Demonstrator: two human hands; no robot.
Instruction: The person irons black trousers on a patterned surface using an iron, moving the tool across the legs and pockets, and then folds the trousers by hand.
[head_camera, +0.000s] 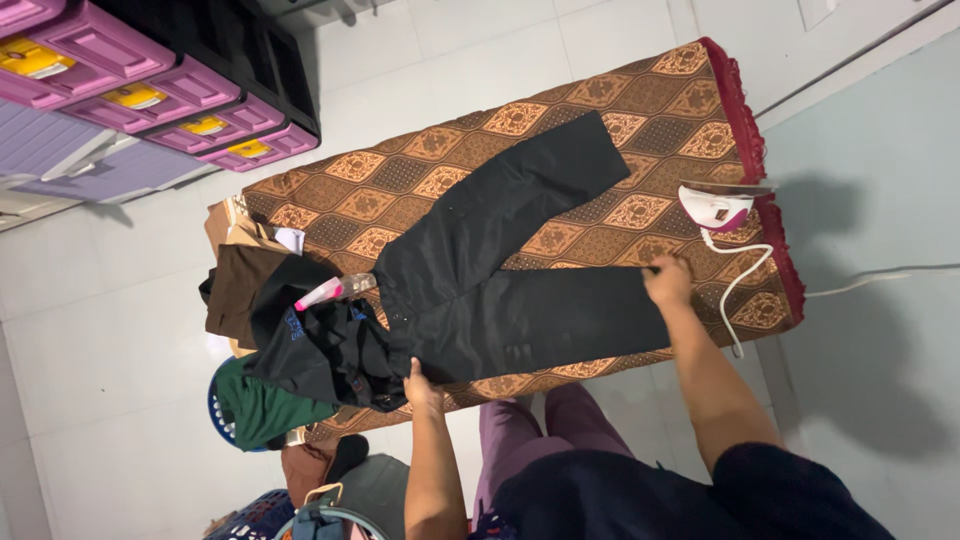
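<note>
Black trousers (500, 270) spread flat on a brown patterned mat (640, 110) laid on the white tiled floor (100, 340). One leg angled up toward the mat's far edge, the other running straight toward the red-fringed end. Left hand (421, 388) pressed on the waist end of the trousers, fingers down on the cloth, near the mat's near edge. Right hand (668, 279) gripping the hem of the straight leg, fingers curled; probably pinching the fabric, hard to confirm at this size. Both arms stretched out, well apart, trousers between them.

White and pink iron (716, 207) standing near the red fringe, just beyond the right hand, white cord (745, 275) looping across the mat and off over the floor. Pink spray bottle (330, 291) lying on a heap of dark clothes (320, 350) at the waist end, touching the trousers' edge. Brown garment (235, 285) and green garment (262, 408) in the same heap, green one over a blue basket (215, 412). Pink drawer unit (150, 95) with yellow handles against the wall, well apart from the mat.
</note>
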